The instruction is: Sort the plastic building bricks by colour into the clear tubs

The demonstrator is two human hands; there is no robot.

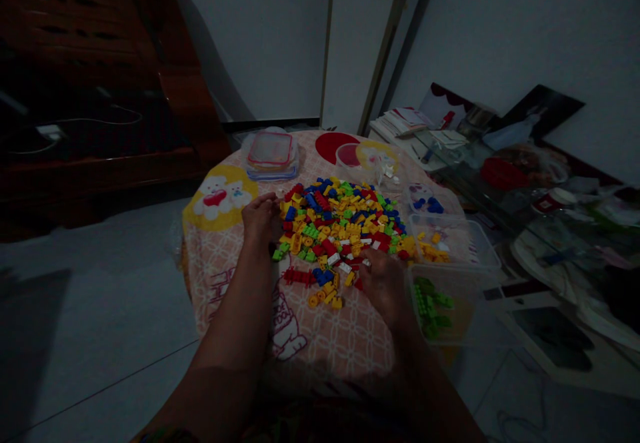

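Note:
A heap of small plastic bricks in red, yellow, blue, green and white lies on a table under a patterned pink cloth. My left hand rests at the heap's left edge, fingers curled together at the bricks; what they pinch is hidden. At the heap's near right edge my right hand lies knuckles up, with its fingers bent into the bricks and hidden. A clear tub with green bricks stands just right of that hand.
More clear tubs stand along the right: one with yellow bricks, one with blue bricks. A stack of lids and an empty tub sit at the table's far side. A cluttered glass table stands at right.

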